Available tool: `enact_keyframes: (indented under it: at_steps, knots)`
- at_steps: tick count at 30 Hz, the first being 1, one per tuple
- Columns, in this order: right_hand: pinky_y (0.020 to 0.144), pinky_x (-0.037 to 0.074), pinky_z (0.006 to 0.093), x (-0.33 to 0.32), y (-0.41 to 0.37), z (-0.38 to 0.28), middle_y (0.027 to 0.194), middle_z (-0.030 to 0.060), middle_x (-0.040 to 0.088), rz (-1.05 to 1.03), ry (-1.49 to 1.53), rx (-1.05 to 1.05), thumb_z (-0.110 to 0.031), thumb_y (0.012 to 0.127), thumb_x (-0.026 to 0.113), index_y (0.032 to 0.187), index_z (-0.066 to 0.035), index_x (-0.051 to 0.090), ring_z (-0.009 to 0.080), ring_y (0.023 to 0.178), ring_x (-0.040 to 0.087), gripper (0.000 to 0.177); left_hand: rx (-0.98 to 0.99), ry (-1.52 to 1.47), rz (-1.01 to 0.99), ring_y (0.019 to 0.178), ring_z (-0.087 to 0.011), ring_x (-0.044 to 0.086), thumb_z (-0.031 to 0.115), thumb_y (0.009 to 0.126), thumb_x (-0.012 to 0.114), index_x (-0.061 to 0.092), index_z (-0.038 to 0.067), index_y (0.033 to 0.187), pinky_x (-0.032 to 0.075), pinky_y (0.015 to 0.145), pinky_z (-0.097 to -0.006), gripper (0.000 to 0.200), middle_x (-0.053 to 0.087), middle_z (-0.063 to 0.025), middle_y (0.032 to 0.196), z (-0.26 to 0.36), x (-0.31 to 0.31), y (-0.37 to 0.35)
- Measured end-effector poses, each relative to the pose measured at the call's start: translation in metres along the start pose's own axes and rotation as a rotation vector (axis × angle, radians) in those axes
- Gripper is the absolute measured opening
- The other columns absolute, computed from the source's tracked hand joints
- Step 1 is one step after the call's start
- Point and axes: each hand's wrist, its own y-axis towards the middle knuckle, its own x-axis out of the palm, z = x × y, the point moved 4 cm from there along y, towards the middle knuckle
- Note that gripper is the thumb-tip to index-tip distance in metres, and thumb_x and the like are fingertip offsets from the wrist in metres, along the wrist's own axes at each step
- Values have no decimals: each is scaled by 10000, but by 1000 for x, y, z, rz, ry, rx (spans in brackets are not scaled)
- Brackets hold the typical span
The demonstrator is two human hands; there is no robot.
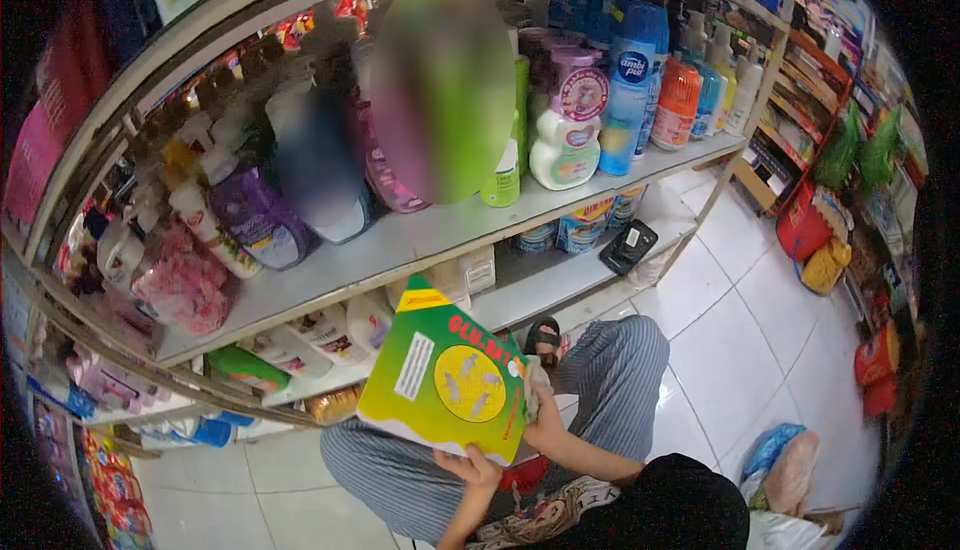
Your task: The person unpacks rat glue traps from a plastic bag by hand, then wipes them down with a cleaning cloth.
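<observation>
A flat green and yellow package [450, 375] with a yellow circle and red lettering is held tilted above my striped trouser legs. My left hand [470, 472] grips its lower edge, with the fingers partly in front of it. At its right edge is my right hand [543, 415], closed on a greyish crumpled cloth [532, 390] that lies against the package. The package's upper corner reaches up to the edge of the grey shelf [390, 275].
Bottles crowd the shelf, among them a blue spray can [632, 90] and a purple pouch [262, 218]. A black object [630, 247] lies on the lower shelf. Plastic bags [790, 470] rest on the tiled floor [700, 350] at the right.
</observation>
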Motion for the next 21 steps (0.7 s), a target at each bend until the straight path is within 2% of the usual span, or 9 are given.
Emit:
enact_keyframes:
  at_steps: [2, 4, 7, 8, 9, 11, 17, 19, 21]
  knots:
    - [868, 289, 334, -108, 28, 17, 1038, 122, 447, -12, -562, -158, -82, 652, 565, 1098, -19, 338, 228, 979, 422, 505, 95, 103, 80, 994, -229, 319, 132, 784, 391, 88, -31, 1145, 259, 844, -336, 499, 261, -189, 1128, 1, -1, 4]
    - [855, 292, 327, -15, -37, 20, 1057, 143, 414, -279, -1656, -564, 9, 604, 572, 1115, 5, 300, 224, 984, 409, 579, 118, 100, 12, 1026, -225, 291, 132, 790, 382, 83, -6, 1166, 241, 861, -334, 501, 224, -163, 1168, -9, -4, 6]
    - [844, 303, 315, -56, -31, 37, 1080, 141, 387, -334, -1241, -376, 25, 609, 545, 1099, 19, 322, 225, 984, 408, 538, 89, 99, -74, 1059, -222, 266, 125, 795, 367, 68, 29, 1190, 223, 879, -335, 505, 185, -135, 1210, -14, -10, 8]
    - [841, 320, 315, -84, -7, 39, 1059, 131, 414, -220, -945, -51, -41, 656, 518, 1067, 9, 370, 224, 976, 421, 439, 33, 101, -102, 1060, -223, 268, 118, 794, 362, 58, 38, 1193, 223, 880, -337, 507, 183, -134, 1213, -13, -10, 8]
    - [841, 320, 315, -55, -10, 33, 1059, 131, 414, -225, -950, -45, -41, 656, 518, 1067, 9, 370, 224, 976, 421, 439, 36, 101, -94, 1060, -223, 268, 118, 794, 362, 58, 38, 1193, 223, 880, -337, 507, 183, -134, 1213, -7, -6, 9]
    - [842, 336, 323, -11, -12, 15, 1039, 114, 441, 163, -78, 103, -149, 714, 473, 1035, -13, 408, 215, 964, 435, 355, -30, -2, 27, 1019, -225, 302, 118, 792, 373, 89, -7, 1159, 249, 852, -334, 482, 215, -163, 1176, 8, -3, 5]
    - [841, 343, 339, 11, -11, -34, 1044, 77, 452, 34, -243, -45, -201, 752, 431, 1047, -71, 409, 201, 966, 436, 323, -90, -34, 87, 1059, -213, 244, 159, 804, 368, 26, 6, 1188, 188, 885, -336, 537, 183, -146, 1195, 14, 9, -8]
    - [824, 356, 362, 7, -33, -28, 1037, 92, 464, -15, -1295, -467, -255, 726, 478, 1045, -63, 417, 217, 961, 443, 377, -84, 23, 64, 1069, -213, 237, 186, 807, 364, 31, 14, 1198, 186, 889, -337, 542, 164, -137, 1211, 8, 5, -4]
    - [817, 360, 358, -34, -26, -21, 1045, 69, 460, 139, -333, -58, -239, 726, 489, 1057, -65, 411, 203, 965, 440, 383, -131, 36, 55, 1075, -214, 236, 197, 808, 358, 34, 25, 1206, 190, 891, -337, 541, 149, -128, 1227, 3, -1, 5]
